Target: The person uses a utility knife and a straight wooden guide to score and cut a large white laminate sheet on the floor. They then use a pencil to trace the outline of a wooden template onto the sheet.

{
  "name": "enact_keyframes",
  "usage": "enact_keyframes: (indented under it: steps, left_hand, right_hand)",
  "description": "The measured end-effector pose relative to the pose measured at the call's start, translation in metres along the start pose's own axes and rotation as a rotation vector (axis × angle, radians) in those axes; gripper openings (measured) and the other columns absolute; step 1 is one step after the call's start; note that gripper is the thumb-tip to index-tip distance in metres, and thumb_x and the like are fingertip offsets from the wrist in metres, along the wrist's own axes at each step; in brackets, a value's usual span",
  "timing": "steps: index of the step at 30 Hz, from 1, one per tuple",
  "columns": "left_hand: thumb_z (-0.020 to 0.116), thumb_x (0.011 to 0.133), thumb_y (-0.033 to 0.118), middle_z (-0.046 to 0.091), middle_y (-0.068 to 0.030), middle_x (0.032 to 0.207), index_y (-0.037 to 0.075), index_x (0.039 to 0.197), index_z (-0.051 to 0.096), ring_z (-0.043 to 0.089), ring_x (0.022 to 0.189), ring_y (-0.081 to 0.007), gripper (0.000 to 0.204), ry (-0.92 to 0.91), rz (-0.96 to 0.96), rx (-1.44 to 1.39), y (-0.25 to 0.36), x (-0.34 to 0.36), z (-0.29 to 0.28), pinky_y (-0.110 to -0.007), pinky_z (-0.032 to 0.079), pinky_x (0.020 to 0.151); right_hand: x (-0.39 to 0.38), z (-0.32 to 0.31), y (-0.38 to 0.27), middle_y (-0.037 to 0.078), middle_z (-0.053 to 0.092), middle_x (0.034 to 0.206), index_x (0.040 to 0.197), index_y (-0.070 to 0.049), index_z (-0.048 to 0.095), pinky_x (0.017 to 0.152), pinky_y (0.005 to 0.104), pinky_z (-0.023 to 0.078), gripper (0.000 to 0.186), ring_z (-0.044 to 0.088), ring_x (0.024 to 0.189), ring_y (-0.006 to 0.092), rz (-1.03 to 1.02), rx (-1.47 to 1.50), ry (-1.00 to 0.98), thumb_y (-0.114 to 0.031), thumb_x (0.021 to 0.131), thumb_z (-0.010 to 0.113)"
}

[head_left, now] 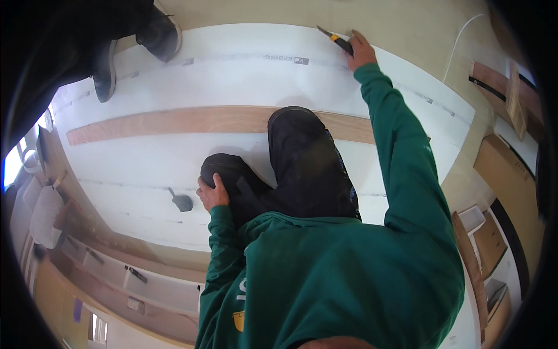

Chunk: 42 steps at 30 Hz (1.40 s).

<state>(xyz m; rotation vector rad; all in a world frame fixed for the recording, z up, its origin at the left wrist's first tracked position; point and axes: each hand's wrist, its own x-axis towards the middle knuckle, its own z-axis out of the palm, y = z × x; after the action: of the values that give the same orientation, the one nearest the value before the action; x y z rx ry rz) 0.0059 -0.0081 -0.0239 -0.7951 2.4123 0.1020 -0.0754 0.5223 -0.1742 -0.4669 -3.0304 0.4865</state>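
I kneel on a large white board (221, 70) with a long wooden strip (128, 124) lying across it under my right knee. My right hand (361, 51) grips a black and yellow utility knife (340, 42) near the board's far edge, blade pointing up and left. My left hand (215, 192) rests on my left knee (229, 168), thumb apart from the fingers, holding nothing. A small dark grey object (181, 202), perhaps a tool with a short handle, lies on the board left of that knee.
Another person's dark shoes (157, 38) and legs are at the upper left. A person in a white top (45, 215) is at the left, beside shelving (157, 285) holding small items. Wood offcuts (505, 87) and brown panels (503, 174) lie along the right, near a white cable (456, 41).
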Motion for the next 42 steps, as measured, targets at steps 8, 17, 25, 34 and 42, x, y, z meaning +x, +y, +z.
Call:
enact_keyframes:
  steps: [8,17,25,34,42]
  left_hand:
    - [0.051,0.087,0.055,0.046,-0.0271,0.131,0.009,0.143,0.038,0.05,0.118,-0.0435,0.073,-0.016,-0.013,-0.016,0.005,0.0,-0.004,-0.048,0.04,0.099]
    - [0.051,0.088,0.053,0.047,-0.0272,0.13,0.008,0.143,0.038,0.05,0.117,-0.0432,0.072,-0.026,0.05,-0.024,0.001,0.004,-0.004,-0.048,0.041,0.099]
    - [0.055,0.087,0.052,0.048,-0.0282,0.127,0.007,0.14,0.041,0.049,0.117,-0.0441,0.071,0.015,0.086,-0.055,-0.004,0.007,0.001,-0.048,0.041,0.099]
    - [0.07,0.084,0.026,0.064,-0.0157,0.104,0.004,0.118,0.062,0.064,0.095,-0.0275,0.042,0.297,0.29,-0.492,-0.011,0.083,-0.005,-0.038,0.051,0.084]
    - [0.072,0.081,0.032,0.056,-0.0214,0.121,0.002,0.13,0.054,0.058,0.11,-0.0316,0.06,0.455,0.056,-0.751,0.05,0.233,-0.029,-0.04,0.047,0.095]
  right_hand:
    - [0.049,-0.024,0.014,0.015,0.064,0.103,0.113,-0.013,0.061,0.085,0.0446,0.049,0.036,0.062,0.095,0.0353,0.112,-0.015,-0.335,-0.039,0.089,0.06]
    - [0.072,-0.091,-0.003,0.017,0.067,0.09,0.105,-0.009,0.064,0.08,0.0432,0.05,0.033,0.064,0.086,0.0348,0.088,-0.009,-0.601,-0.038,0.089,0.062]
    - [0.039,-0.098,0.019,0.02,0.066,0.091,0.108,-0.006,0.061,0.077,0.0443,0.049,0.035,0.063,0.087,0.0391,0.166,-0.04,-0.318,-0.034,0.087,0.065]
    - [0.01,-0.042,-0.078,0.018,0.067,0.087,0.11,-0.009,0.061,0.07,0.0414,0.051,0.027,0.066,0.08,0.0373,-0.002,0.253,-0.211,-0.028,0.091,0.063]
    - [0.013,0.024,-0.257,0.014,0.065,0.087,0.102,-0.008,0.061,0.07,0.042,0.049,0.025,0.063,0.078,0.0349,-0.205,0.399,-0.38,-0.022,0.083,0.07]
